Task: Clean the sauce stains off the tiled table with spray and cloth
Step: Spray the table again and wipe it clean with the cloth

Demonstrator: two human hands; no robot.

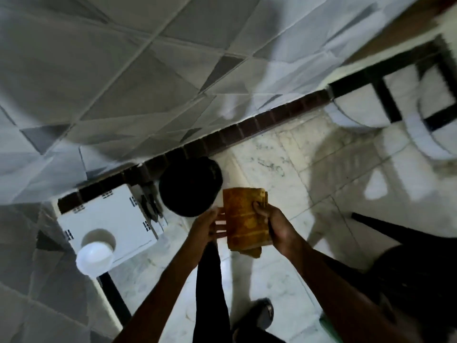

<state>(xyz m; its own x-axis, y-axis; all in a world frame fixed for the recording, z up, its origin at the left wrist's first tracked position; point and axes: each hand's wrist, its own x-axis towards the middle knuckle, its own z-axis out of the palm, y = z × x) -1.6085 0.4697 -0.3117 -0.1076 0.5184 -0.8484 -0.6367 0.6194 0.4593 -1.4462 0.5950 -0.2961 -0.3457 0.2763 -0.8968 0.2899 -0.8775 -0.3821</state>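
Head camera: I see the right hand (274, 225) gripping a folded orange cloth (243, 219). The left hand (206, 225) touches its edge, fingers straight.

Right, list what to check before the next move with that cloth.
1. Grip on the cloth: ok; the right hand grips it, the left hand touches its edge.
2. Folded for wiping: ok.
3. Spray within reach: not ok; none in view.
4. Sauce stains located: cannot tell; the view is blurred.
5. Top of the white table free for wiping: not ok; a white bowl sits at its near corner.
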